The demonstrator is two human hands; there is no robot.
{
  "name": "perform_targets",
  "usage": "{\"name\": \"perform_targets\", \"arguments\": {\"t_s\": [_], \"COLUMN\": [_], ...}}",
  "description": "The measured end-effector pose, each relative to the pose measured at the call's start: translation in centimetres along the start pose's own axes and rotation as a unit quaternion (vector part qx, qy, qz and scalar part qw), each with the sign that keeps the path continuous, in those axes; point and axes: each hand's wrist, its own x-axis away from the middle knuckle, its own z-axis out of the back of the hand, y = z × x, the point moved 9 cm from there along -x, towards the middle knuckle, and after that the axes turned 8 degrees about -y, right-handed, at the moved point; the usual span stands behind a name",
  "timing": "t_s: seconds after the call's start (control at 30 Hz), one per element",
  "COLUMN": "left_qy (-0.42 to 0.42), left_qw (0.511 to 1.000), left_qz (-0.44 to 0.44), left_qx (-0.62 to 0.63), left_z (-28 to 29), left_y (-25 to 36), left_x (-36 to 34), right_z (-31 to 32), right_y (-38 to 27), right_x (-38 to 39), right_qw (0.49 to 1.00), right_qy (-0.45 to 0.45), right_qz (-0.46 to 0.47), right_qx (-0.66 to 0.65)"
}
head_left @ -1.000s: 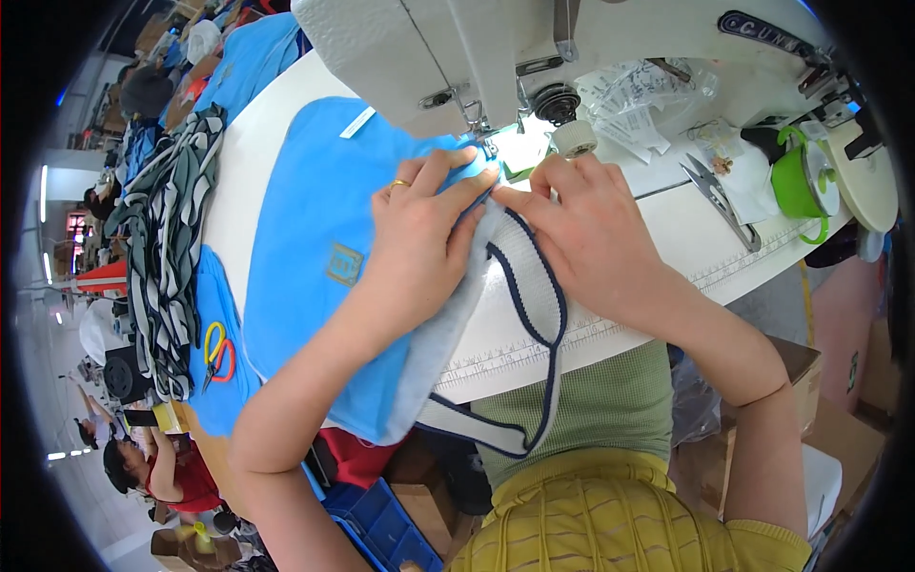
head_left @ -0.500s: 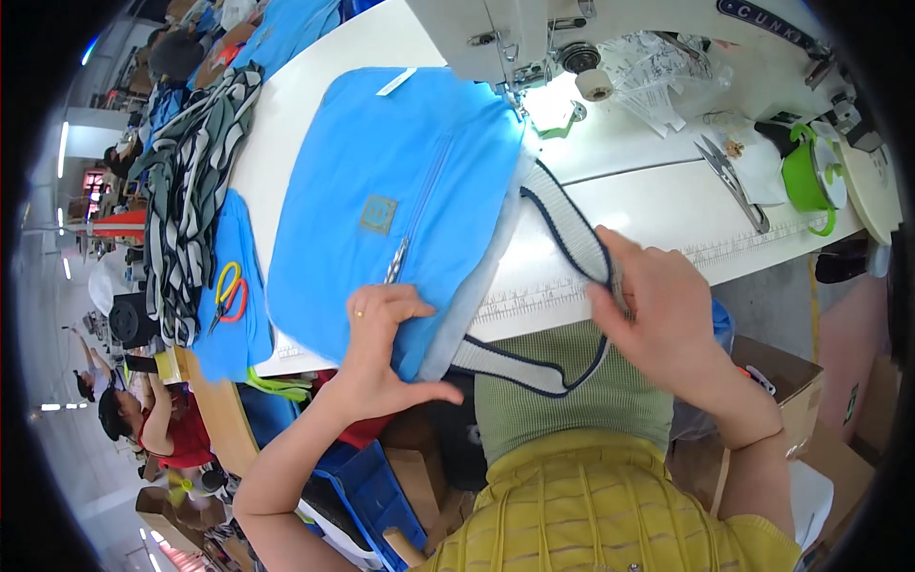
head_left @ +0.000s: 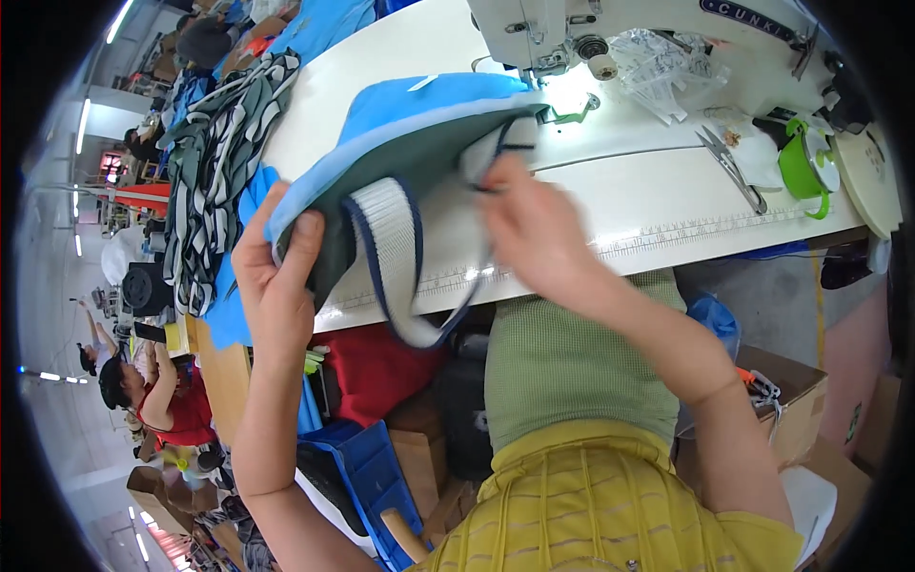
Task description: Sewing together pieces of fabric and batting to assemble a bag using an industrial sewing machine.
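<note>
My left hand (head_left: pixel 281 253) pinches the near left edge of a blue fabric panel (head_left: pixel 419 100), thumb on top and fingers behind. The panel is folded up, so its dark grey-green underside (head_left: pixel 381 167) faces me. A white webbing strap (head_left: pixel 393 229) with navy edges hangs from it in a loop. My right hand (head_left: pixel 534 224), smeared by motion, has its fingertips closed on the strap's far part, close to the panel's edge. That edge reaches the needle area of a white sewing machine (head_left: pixel 519 38), where a lamp glares.
Metal scissors (head_left: pixel 732 170) and a green lidded cup (head_left: pixel 805 172) are at the right. Crumpled clear plastic (head_left: pixel 658 71) lies by the machine. Grey and white straps (head_left: pixel 195 191) are heaped at the left. A blue crate (head_left: pixel 376 486) stands below; a person in red (head_left: pixel 176 410) sits farther left.
My left hand has gone left and up and lifted the panel's edge, turning the underside to view. My right hand has moved left and up along the strap. The yellow-and-red-handled snips are now hidden.
</note>
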Motion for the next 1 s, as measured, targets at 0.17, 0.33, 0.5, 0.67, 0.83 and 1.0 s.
{"name": "perform_targets", "arguments": {"t_s": [0.17, 0.33, 0.5, 0.67, 0.83, 1.0], "left_qy": [-0.013, -0.037, -0.188, -0.374, -0.469, -0.519], "left_qw": [0.998, 0.996, 0.977, 0.914, 0.860, 0.829], "left_qz": [0.015, 0.072, -0.012, -0.066, -0.015, 0.077], "left_qx": [0.065, -0.025, -0.100, -0.143, -0.200, -0.196], "left_z": [-1.5, 0.7, -2.6, -8.1, -10.8, -11.9], "left_y": [1.7, -0.3, 2.7, 4.5, 0.9, -4.0], "left_x": [-2.0, -0.7, -0.2, 0.4, 1.5, 3.0], "right_z": [-8.5, -4.0, -4.8, -13.2, -21.5, -21.5], "right_y": [-2.7, -0.7, -4.7, -7.1, -8.2, -8.3], "right_x": [-1.2, 7.9, 8.9, 5.0, 5.5, 15.9], "right_qw": [0.764, 0.790, 0.741, 0.667, 0.543, 0.442], "right_qy": [-0.232, -0.374, -0.428, -0.363, -0.233, -0.446], "right_qz": [-0.092, -0.141, -0.158, -0.139, -0.128, -0.275], "right_qx": [-0.595, -0.465, -0.493, -0.636, -0.796, -0.728]}}
